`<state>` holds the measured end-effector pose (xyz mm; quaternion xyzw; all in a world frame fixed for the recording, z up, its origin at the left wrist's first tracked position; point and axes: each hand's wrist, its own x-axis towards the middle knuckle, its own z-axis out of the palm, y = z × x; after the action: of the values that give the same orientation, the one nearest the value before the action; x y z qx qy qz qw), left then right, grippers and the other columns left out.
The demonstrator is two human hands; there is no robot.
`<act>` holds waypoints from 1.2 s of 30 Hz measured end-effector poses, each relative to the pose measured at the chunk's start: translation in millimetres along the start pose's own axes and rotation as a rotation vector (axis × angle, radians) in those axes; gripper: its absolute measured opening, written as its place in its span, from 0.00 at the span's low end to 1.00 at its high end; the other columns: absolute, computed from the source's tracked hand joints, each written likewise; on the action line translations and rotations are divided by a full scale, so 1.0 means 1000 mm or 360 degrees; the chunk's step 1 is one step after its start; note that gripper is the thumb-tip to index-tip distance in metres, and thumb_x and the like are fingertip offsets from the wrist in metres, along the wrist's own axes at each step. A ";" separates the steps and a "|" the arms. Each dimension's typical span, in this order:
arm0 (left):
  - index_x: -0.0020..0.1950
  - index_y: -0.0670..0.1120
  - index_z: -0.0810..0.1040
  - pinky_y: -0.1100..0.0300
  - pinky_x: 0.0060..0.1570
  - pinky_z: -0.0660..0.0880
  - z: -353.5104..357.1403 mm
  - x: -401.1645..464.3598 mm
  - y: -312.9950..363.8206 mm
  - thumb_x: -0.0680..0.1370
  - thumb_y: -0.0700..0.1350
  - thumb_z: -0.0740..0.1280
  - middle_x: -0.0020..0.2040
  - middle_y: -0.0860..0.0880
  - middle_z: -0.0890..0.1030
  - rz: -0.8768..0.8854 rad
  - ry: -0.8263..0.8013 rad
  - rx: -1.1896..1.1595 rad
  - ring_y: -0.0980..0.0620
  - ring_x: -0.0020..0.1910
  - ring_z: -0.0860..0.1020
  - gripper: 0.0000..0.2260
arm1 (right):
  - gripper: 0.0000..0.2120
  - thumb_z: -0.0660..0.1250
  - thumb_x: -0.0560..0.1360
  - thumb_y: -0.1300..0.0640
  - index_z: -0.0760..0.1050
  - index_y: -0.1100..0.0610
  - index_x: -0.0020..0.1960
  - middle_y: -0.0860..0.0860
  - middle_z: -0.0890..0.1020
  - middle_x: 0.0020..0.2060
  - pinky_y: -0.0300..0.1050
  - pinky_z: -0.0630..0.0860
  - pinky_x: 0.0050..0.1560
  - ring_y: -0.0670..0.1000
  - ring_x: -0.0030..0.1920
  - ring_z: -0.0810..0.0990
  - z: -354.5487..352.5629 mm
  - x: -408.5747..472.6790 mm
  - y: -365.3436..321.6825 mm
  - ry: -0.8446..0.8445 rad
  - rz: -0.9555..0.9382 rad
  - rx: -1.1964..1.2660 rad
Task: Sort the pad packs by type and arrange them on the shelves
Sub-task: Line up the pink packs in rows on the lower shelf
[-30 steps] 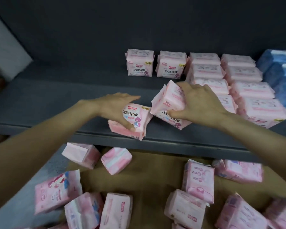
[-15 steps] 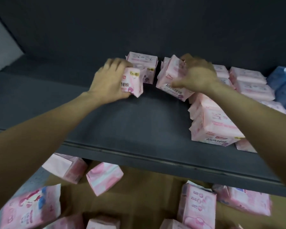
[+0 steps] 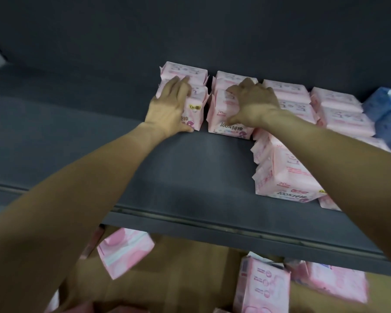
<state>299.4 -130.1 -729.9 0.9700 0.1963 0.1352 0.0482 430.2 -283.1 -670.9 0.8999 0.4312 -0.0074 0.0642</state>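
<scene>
Where the dark grey shelf point(image 3: 81, 141) runs to the left of the hands, its surface lies bare right up to the back wall, and a broad bare strip also lies between the hands and the shelf's front lip point(image 3: 190, 224). To the right the room is taken — rows of pink packs point(image 3: 287, 91) stand side by side toward the back wall, and blue packs point(image 3: 386, 114) stand just beside them at the far right edge.

The left-hand pack point(image 3: 195, 109) shows a yellow tag reading "10" and part of a dark line of Chinese characters; the rest is covered by the hand. The right-hand pack point(image 3: 224, 118) reads "245" in small red print and "100%" followed by two Chinese characters. A nearer pink pack point(image 3: 284, 177), close to the front lip, carries the same "245" and "100%" wording.

The left hand point(image 3: 169, 109) lies over its pack with fingers curled over the top and thumb down at the front face — a clasp on the pack, which stands just in front of another pack at the back wall. The right hand point(image 3: 251, 105) grips its pack the same way, fingers bent over the top, thumb pressed on the front. Both arms reach forward, forearms bare.

Below the shelf, loose pink packs point(image 3: 124, 251) lie on a brown surface point(image 3: 178, 279).
</scene>
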 end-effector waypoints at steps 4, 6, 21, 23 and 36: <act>0.77 0.52 0.54 0.47 0.61 0.69 -0.012 0.002 0.000 0.73 0.59 0.68 0.77 0.52 0.54 -0.0060 -0.0120 -0.0146 0.55 0.76 0.49 0.38 | 0.37 0.70 0.70 0.41 0.59 0.49 0.74 0.54 0.63 0.69 0.56 0.62 0.67 0.60 0.68 0.65 0.006 0.000 0.000 0.0011 0.0003 -0.0037; 0.77 0.54 0.55 0.45 0.63 0.69 -0.011 0.004 0.000 0.75 0.60 0.65 0.78 0.56 0.54 -0.0063 -0.0142 -0.0098 0.56 0.76 0.49 0.34 | 0.37 0.68 0.72 0.41 0.56 0.48 0.75 0.55 0.62 0.71 0.57 0.60 0.69 0.60 0.69 0.65 0.009 -0.001 0.001 -0.0004 -0.0017 -0.0038; 0.61 0.49 0.76 0.57 0.54 0.68 -0.072 -0.140 0.072 0.74 0.53 0.64 0.56 0.55 0.79 0.0016 0.0453 -0.0399 0.51 0.59 0.73 0.17 | 0.13 0.59 0.74 0.53 0.78 0.59 0.49 0.56 0.82 0.37 0.46 0.73 0.33 0.60 0.35 0.80 -0.004 -0.188 -0.002 0.0597 -0.0676 -0.0013; 0.58 0.51 0.77 0.60 0.50 0.70 -0.076 -0.175 0.087 0.75 0.53 0.63 0.48 0.62 0.79 -0.0065 0.0375 -0.0563 0.55 0.53 0.76 0.14 | 0.16 0.53 0.75 0.51 0.78 0.57 0.44 0.53 0.81 0.33 0.43 0.71 0.29 0.57 0.31 0.79 0.005 -0.225 -0.003 0.0487 -0.0772 0.0062; 0.62 0.43 0.77 0.44 0.53 0.75 -0.030 -0.370 0.117 0.68 0.62 0.65 0.58 0.40 0.78 -0.0513 -0.0350 -0.0043 0.37 0.56 0.76 0.29 | 0.45 0.61 0.68 0.28 0.49 0.50 0.75 0.52 0.64 0.69 0.47 0.62 0.64 0.52 0.64 0.66 0.124 -0.374 -0.037 -0.0597 -0.0473 0.0305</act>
<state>6.1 -381.6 -773.8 0.9342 0.3408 0.0214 0.1033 171.7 -565.4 -771.9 0.8115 0.5366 -0.2245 0.0556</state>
